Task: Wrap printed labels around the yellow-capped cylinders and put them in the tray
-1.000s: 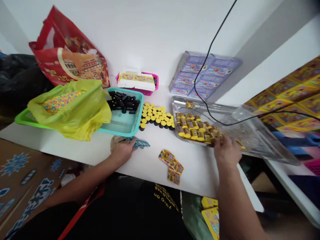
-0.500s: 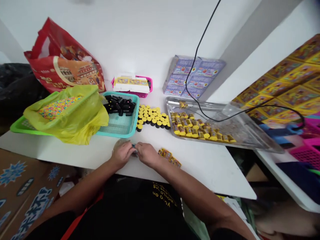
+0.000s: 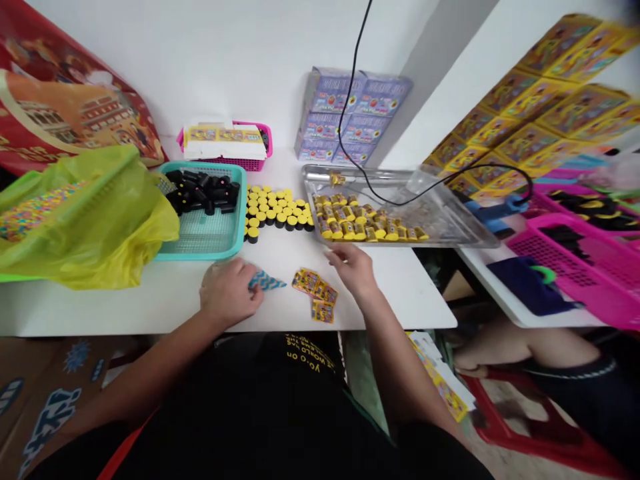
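The left hand (image 3: 230, 292) is holding a blue zigzag piece (image 3: 267, 283). It sits at 9 o'clock from the three yellow cards (image 3: 324, 300), if 12 o'clock is toward the wall. The pointy end sticks out toward 3 o'clock, and its tip stops just beside the nearest card. I can't tell if it is cloth, paper or a bag. The right hand (image 3: 353, 267) is at 2 o'clock from the cards, thumb and finger close together. I can't tell if something tiny is between them.

This looks like a holding step, with one hand gripping and the other apart from it. I think the next move calls for a steady left hand and a light pinch from the right, since the cards look flat.

The metal tray (image 3: 445, 233) is at 1 to 2 o'clock, its front rim near the right fingers, so bumping it would be easy. It reaches past the end of the bench (image 3: 410, 300). The black cable (image 3: 357, 45) hangs over it, so high reaches could snag. Yellow-topped pots (image 3: 277, 210) stand at 11 o'clock, and the teal basket (image 3: 213, 255) at 10. The bench's front edge is close at 6 o'clock. There is open room at 3 o'clock, past the right arm.
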`<state>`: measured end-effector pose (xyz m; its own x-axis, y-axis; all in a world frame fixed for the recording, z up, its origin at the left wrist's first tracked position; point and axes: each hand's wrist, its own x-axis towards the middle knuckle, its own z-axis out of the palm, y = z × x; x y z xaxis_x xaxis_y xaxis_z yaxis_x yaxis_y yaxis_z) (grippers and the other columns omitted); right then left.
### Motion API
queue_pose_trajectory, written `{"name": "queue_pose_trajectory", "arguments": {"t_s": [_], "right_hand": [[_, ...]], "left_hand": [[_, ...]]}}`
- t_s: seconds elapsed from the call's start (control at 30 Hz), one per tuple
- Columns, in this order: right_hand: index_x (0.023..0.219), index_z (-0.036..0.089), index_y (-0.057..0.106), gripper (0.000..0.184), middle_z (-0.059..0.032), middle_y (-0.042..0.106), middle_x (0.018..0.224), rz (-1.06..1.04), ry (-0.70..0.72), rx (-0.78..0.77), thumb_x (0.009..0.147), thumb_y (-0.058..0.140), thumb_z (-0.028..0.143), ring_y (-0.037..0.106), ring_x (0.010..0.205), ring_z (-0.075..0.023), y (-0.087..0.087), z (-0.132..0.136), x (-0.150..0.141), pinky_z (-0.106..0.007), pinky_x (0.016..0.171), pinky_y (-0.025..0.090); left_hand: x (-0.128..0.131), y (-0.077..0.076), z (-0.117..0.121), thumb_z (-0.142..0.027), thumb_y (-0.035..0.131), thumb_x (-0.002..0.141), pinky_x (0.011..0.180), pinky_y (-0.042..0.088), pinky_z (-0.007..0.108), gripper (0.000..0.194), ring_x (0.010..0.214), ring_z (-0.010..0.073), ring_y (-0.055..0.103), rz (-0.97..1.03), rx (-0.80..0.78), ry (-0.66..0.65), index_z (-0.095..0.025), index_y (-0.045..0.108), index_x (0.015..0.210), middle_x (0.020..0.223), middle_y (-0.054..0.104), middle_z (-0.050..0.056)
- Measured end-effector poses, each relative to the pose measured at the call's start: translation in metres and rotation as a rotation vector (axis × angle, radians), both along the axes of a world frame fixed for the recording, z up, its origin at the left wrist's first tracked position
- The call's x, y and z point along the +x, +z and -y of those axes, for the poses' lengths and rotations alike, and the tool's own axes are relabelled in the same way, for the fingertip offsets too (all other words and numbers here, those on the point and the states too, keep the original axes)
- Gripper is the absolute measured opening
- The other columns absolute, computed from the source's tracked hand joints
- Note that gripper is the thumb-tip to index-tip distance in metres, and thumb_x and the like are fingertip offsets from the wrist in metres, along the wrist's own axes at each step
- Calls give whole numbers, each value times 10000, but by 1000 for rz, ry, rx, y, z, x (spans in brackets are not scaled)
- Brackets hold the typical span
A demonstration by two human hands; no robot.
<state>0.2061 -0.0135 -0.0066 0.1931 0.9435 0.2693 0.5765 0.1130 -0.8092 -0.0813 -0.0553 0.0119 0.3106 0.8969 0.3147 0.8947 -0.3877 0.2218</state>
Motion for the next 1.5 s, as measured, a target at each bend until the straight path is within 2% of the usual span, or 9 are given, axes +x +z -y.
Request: {"name": "queue_pose_trajectory", "arguments": {"t_s": [0.13, 0.23, 0.37, 0.53, 0.7, 0.83, 0.97, 1.2, 1.5], "right_hand": [[853, 163, 677, 452, -21, 633, 658, -155, -102, -135, 718, 645, 593, 579, 566, -162, -22, 26, 18, -306, 586, 489], [815, 177, 683, 413, -31, 641, 691, -103, -81, -97, 707, 671, 576, 573, 604, -166, -33, 47, 11, -304, 598, 491], [810, 199, 687, 308, -39, 635, 769, 46, -31, -20, 757, 661, 501, 586, 650, -168, -39, 61, 1, -300, 603, 500], [850, 201, 679, 247, -49, 632, 832, 110, -68, 47, 814, 622, 438, 605, 719, -181, -37, 55, 2, -298, 604, 505], [966, 201, 677, 242, -70, 648, 903, 236, 36, 64, 853, 580, 392, 605, 871, -213, -23, 35, -6, -326, 733, 508], [893, 193, 684, 233, -65, 639, 883, 472, 64, -152, 770, 678, 390, 586, 860, -212, -12, 13, -20, -312, 743, 458], [699, 199, 642, 144, -19, 631, 786, 483, 61, -341, 749, 686, 326, 567, 727, -157, -11, -2, -27, -263, 641, 388], [845, 216, 652, 182, 10, 647, 729, 438, 0, -370, 726, 693, 346, 557, 634, -141, -19, -8, -22, -245, 573, 350], [650, 213, 634, 82, 7, 649, 664, 341, -5, -396, 705, 632, 275, 562, 621, -148, -17, -12, -29, -254, 587, 378]], "left_hand": [[52, 1, -19, -382, 539, 860, 691, 417, 293, 220, 821, 191, 582, 109, -163, -197, -185, 632, 886, 899, 607, 68], [88, -14, -47, -440, 631, 800, 702, 420, 304, 281, 816, 202, 594, 130, -296, -170, -177, 634, 902, 910, 632, 69], [110, -32, -72, -332, 728, 715, 696, 413, 297, 186, 811, 202, 595, 182, -391, -143, -187, 638, 789, 852, 631, 48], [107, -43, -76, -222, 704, 708, 633, 395, 264, 168, 662, 139, 531, 468, -401, -125, -182, 571, 612, 672, 570, -11], [100, -43, -72, -230, 659, 746, 583, 375, 243, 162, 588, 116, 490, 686, -420, -176, -181, 554, 633, 591, 530, -38], [90, -39, -78, -231, 655, 751, 597, 369, 250, 134, 620, 126, 497, 615, -331, -83, -187, 565, 662, 625, 550, -29], [83, -39, -86, -275, 664, 764, 625, 392, 283, 152, 642, 149, 520, 546, -343, -66, -189, 585, 666, 667, 586, -4], [83, -41, -86, -298, 663, 769, 708, 439, 327, 125, 735, 199, 580, 445, -365, -36, -181, 652, 725, 753, 641, 46], [84, -45, -89, -346, 639, 785, 697, 428, 319, 199, 734, 198, 569, 488, -365, -24, -172, 651, 689, 738, 636, 55]]}}
